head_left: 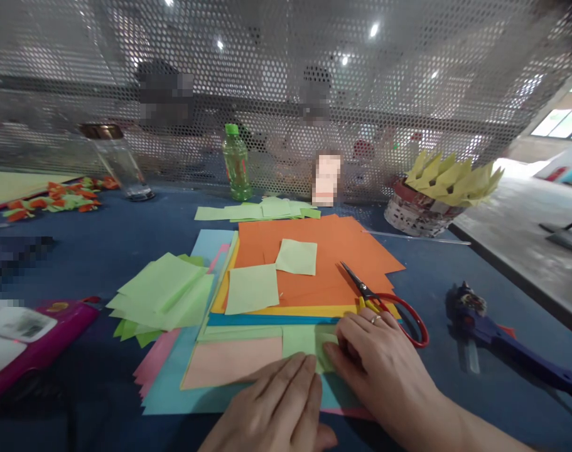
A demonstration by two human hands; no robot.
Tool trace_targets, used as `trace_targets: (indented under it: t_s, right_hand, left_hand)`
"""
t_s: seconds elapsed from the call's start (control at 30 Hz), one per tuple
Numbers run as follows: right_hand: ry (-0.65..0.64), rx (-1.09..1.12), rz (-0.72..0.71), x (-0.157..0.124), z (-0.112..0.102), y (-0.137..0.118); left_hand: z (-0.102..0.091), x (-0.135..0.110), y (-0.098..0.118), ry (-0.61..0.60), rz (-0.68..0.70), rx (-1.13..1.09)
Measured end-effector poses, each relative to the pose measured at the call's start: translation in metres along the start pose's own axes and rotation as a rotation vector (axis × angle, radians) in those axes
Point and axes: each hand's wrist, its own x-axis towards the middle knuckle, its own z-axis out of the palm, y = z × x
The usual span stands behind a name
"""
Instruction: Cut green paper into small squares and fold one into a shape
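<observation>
A light green paper square lies on the paper stack at the near middle. My left hand rests flat with fingers stretched out, its fingertips on the square's near edge. At the right side of the square, my right hand is closed, thumb and curled fingers pinching the green paper; a ring is on one finger. Red-handled scissors lie just beyond it, blades pointing away to the left. Two more light green squares sit on the orange paper. Part of the pinched square is hidden by my hands.
Left of the stack is a fanned pile of green squares. Green strips, a green bottle and a glass bottle are behind. A blue glue gun and a pot with yellow folded paper stand right. Perforated metal panel behind.
</observation>
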Motion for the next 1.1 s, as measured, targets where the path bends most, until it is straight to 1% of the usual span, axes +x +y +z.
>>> trace_targets:
  t_s: [0.1,0.17,0.3,0.5,0.7,0.8,0.93,1.1]
  right_hand:
    - [0.017,0.014,0.018,0.000,-0.001,0.000]
    - [0.011,0.056,0.049,-0.001,-0.002,-0.001]
    - [-0.029,0.142,0.100,-0.003,-0.005,-0.005]
    - [-0.011,0.082,0.096,-0.005,-0.006,-0.007]
    - [-0.116,0.110,0.144,-0.002,-0.010,-0.005]
    - [-0.159,0.128,0.132,-0.001,-0.014,-0.002]
    - [-0.216,0.161,0.115,0.002,-0.020,0.001]
    - [-0.263,0.241,0.136,0.005,-0.026,0.003]
  left_hand:
    - [-0.003,0.001,0.000,-0.031,0.021,0.019]
    - [-0.005,0.001,0.000,-0.047,0.007,0.025]
    - [-0.004,-0.001,0.002,-0.028,-0.019,0.032]
    - [0.001,-0.003,0.004,-0.044,0.001,0.040]
    - [0.000,-0.008,0.007,-0.021,0.017,0.098]
    - [-0.002,-0.008,0.008,-0.009,0.032,0.123]
    - [-0.003,-0.008,0.007,-0.029,0.044,0.171]
    - [-0.009,-0.008,0.005,-0.039,0.059,0.223]
